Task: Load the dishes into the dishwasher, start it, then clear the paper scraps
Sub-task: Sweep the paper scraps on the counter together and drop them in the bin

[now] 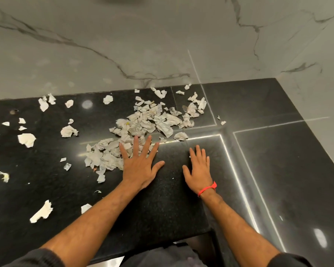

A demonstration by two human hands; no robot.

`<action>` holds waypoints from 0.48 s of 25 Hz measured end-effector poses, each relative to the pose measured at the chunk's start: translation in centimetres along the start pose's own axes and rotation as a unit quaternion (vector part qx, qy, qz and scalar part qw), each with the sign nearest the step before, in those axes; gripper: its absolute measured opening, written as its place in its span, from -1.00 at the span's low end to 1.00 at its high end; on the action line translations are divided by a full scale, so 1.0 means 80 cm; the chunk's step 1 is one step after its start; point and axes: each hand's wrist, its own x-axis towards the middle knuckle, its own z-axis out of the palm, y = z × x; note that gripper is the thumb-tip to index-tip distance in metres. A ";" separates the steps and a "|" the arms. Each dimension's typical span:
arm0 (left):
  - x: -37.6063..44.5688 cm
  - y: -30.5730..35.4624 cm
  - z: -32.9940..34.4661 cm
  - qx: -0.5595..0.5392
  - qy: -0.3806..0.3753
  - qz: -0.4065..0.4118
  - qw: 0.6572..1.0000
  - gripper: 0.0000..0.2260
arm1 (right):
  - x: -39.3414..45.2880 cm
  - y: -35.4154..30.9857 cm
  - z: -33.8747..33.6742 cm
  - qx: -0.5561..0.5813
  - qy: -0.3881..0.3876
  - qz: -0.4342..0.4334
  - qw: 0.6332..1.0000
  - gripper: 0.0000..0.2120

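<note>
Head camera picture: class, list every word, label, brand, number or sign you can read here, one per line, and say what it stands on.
None can be read.
Paper scraps: faint grey marks that may be print, too small and blurred to read.
Red wristband on the right hand: no lettering shows.
Black countertop and marble wall: no text or signs, only veins and reflections.
Left hand: nothing written.

Two flat hands (141,166) (199,170) beside paper scraps (147,122) on black counter (278,151)
</note>
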 end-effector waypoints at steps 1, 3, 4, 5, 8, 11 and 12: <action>0.002 0.005 -0.004 -0.005 0.012 -0.001 1.000 -0.31 | -0.004 0.005 0.003 0.002 -0.018 -0.013 1.000 -0.37; 0.009 0.033 -0.012 -0.030 0.043 0.041 0.998 -0.32 | -0.008 0.013 -0.006 0.118 0.004 0.000 0.993 -0.40; 0.013 0.052 -0.013 -0.045 0.048 0.073 0.995 -0.35 | -0.010 0.019 -0.013 0.182 0.022 0.022 0.983 -0.42; 0.015 0.073 -0.011 -0.056 0.043 0.102 0.992 -0.37 | -0.012 0.024 -0.021 0.223 0.034 0.039 0.974 -0.43; 0.015 0.113 0.007 -0.044 0.007 0.128 0.991 -0.41 | -0.017 0.038 -0.043 0.243 0.035 0.030 0.969 -0.43; 0.014 0.113 0.012 -0.014 -0.016 0.130 0.991 -0.41 | -0.015 0.045 -0.053 0.266 0.021 0.027 0.963 -0.43; 0.015 0.109 0.011 0.006 -0.016 0.136 0.991 -0.39 | -0.015 0.046 -0.055 0.263 0.019 0.023 0.964 -0.45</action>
